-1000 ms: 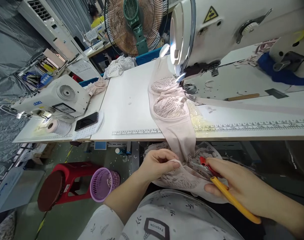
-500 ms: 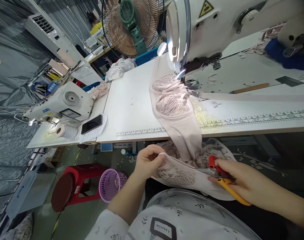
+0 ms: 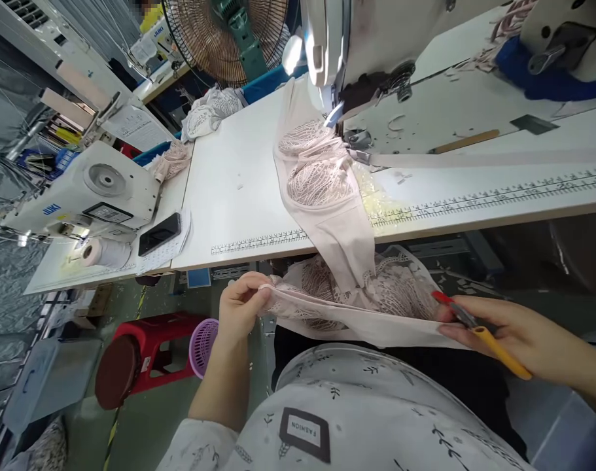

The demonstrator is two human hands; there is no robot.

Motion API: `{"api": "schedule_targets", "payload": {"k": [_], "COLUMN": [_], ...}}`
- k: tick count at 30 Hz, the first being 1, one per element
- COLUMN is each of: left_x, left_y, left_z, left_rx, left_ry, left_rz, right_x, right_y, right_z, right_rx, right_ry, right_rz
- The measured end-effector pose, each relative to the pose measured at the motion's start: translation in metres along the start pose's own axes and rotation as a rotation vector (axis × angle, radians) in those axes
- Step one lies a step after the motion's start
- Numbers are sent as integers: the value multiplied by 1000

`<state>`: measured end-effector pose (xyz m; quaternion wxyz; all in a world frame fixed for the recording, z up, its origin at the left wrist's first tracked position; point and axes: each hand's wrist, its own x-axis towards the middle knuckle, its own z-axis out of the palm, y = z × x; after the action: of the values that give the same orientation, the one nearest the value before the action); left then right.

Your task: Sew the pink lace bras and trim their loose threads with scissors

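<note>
My left hand (image 3: 241, 307) pinches the edge of a pale pink lace garment (image 3: 371, 324) just below the table edge. At the right, my right hand (image 3: 494, 327) holds red and yellow scissors (image 3: 491, 343) and also grips the garment's band, which is stretched between both hands over my lap. Another pale pink lace piece (image 3: 322, 183) lies under the sewing machine head (image 3: 327, 52) and hangs over the table edge, behind the held part. The scissors' blades are largely hidden by my fingers.
A white table (image 3: 229, 196) carries a printed ruler along its front. At the left are a second sewing machine (image 3: 106, 190), a phone (image 3: 159, 234) and a thread cone (image 3: 104, 252). A red stool (image 3: 155, 327) and purple basket (image 3: 202, 347) stand on the floor. A fan (image 3: 239, 33) is behind.
My hands have moved apart, drawing the garment's band straighter. The scissors have shifted right within my right hand's hold, and the whole view has shifted.
</note>
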<state>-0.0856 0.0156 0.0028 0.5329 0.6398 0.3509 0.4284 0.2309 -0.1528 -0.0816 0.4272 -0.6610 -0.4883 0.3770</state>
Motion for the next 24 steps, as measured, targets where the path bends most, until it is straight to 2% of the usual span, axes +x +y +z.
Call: {"api": "schedule_targets", "payload": {"k": [3, 8, 13, 16, 18, 20, 22, 24], "left_x": [-3, -13, -28, -42, -47, -44, -34, -20], "left_y": [4, 8, 24, 42, 46, 37, 20, 3], "left_z": [-6, -24, -41, -48, -56, -65, -70, -64], "left_rx": [49, 137, 180, 222, 256, 310, 440, 645], "left_ry": [35, 168, 289, 377, 441, 444, 375, 281], "left_rz": [-6, -9, -121, -207, -260, -324, -379, -354], "right_x": [-3, -5, -12, -19, -23, -24, -22, -17], "right_y": [8, 5, -14, -31, -41, -46, -47, -45], "right_z": [-2, -2, 9, 12, 13, 14, 15, 17], "right_rx": [91, 99, 142, 172, 188, 193, 184, 161], "right_ry": [-124, 57, 195, 201, 181, 159, 128, 90], "right_rz": [73, 49, 15, -9, -13, 5, 28, 38]}}
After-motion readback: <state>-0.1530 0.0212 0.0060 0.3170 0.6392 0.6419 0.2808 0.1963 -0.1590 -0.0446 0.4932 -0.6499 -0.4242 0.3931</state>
